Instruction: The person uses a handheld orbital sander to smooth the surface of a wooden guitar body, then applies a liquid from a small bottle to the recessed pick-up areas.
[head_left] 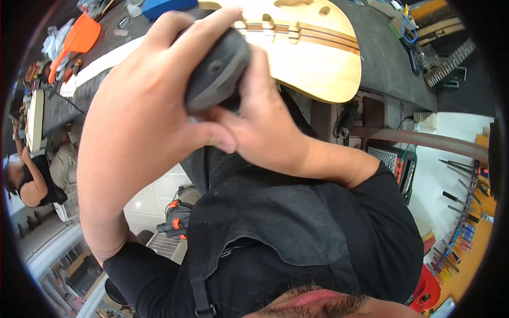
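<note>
A dark grey rounded block (218, 66) with a small round hole in its side is held up close, between both my hands. My left hand (154, 85) is wrapped over its far and left side, with the fingers bent across the top. From the right, my right hand (262, 119) grips the block's near and right side. The block's underside is hidden, so I cannot tell exactly what tool it is. Just beyond the hands lies a pale wooden guitar body (323, 71) with darker stripes and cut-outs, its rounded end reaching past the bench's near edge.
The dark workbench (389, 63) carries an orange scoop (84, 35), a blue box (165, 7) and a fretted guitar neck (450, 63). Hand tools hang on the right wall (466, 212). A vacuum-like machine (180, 212) stands on the floor. Another person (40, 180) is at the left.
</note>
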